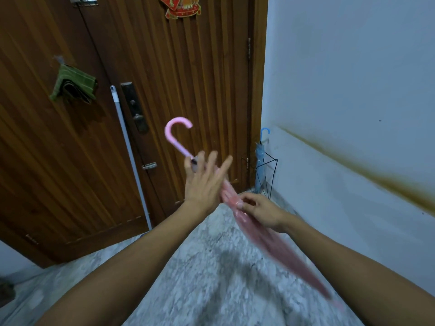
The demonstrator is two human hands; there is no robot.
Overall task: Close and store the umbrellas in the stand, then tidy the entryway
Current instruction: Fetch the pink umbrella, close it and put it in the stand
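Black wire stand [267, 176] in the far right corner holds a closed blue umbrella [260, 158], hook up. Nearer, I see the pink umbrella [263, 236] slanting, hook far-left, blurred tip near-right. My left hand [202, 184] has fingers spread; my right hand [261, 210] pinches the canopy.

I find no legible text, label, brand or number. The red-and-gold decoration [181, 7] at the top of the wooden door [200, 78] is cut off by the frame edge; I can read no characters on it.
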